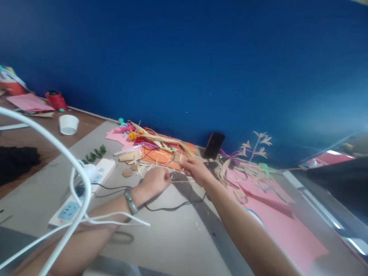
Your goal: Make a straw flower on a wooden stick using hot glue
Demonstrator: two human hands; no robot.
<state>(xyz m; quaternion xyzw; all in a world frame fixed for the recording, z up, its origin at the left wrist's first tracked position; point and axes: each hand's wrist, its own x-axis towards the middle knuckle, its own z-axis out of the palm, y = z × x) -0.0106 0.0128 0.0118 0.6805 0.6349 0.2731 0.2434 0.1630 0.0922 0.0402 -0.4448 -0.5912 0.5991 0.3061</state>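
Note:
My left hand (pixel 156 181), with a green bangle (pixel 131 201) at the wrist, rests low over the grey table, fingers curled closed. A thin pale strip (pixel 184 181) runs rightward from beside its fingertips; whether the hand grips it is unclear. My right hand (pixel 197 170) is closed in a pinch just above and right of the left. At its fingertips is a small tan piece (pixel 176 156) over an orange sheet (pixel 161 156); I cannot tell whether the fingers hold it. Pale straw-like strips (pixel 155 135) are heaped behind both hands.
A white power strip (pixel 67 211) and looping white cable (pixel 64 147) cross the left side. A black cord (pixel 175 209) lies before the hands. A phone (pixel 214 145) leans on the blue wall. Pink paper (pixel 287 234) and a flower stem (pixel 253 149) are at right; a white cup (pixel 69 125) stands left.

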